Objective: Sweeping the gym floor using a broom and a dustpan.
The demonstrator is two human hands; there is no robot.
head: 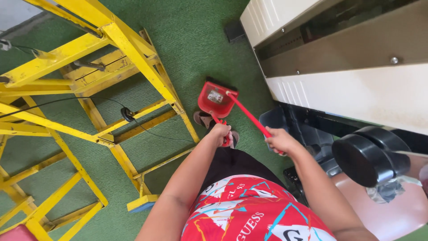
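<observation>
Holding a red dustpan and a red broom handle over green carpet, one in each of your hands.

Nearest you, your left hand (220, 132) is closed around the dustpan's handle, and your right hand (278, 139) is clenched on the red broom handle (248, 115), which slants up and left to the pan. The red dustpan (216, 99) sits just beyond your sandalled foot (204, 119) on the green carpet (200, 49). Farther left stands a yellow metal frame (111, 67) with a black cable across it; to the right, a cream machine housing (352, 89).
</observation>
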